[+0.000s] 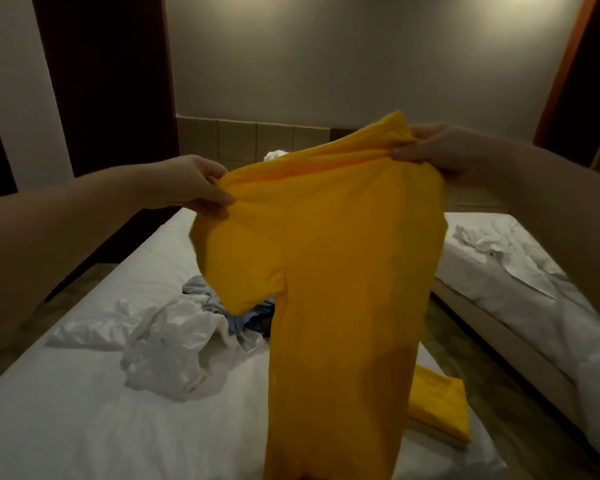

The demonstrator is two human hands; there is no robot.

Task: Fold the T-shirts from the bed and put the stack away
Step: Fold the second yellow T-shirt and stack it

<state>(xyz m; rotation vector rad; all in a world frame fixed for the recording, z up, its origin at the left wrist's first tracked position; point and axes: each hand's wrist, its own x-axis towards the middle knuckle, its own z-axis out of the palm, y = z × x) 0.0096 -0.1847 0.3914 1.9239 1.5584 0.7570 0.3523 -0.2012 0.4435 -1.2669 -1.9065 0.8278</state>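
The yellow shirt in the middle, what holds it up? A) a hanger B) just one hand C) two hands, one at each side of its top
C: the left hand and the right hand each pinch the top of the yellow shirt, and it hangs over the bed.

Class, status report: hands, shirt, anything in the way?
Left hand, right hand: each pinches yellow T-shirt, held up. Crumpled clothes beneath on bed.

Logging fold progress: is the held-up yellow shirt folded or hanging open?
Hanging open: the yellow shirt drops full length from the left hand and right hand.
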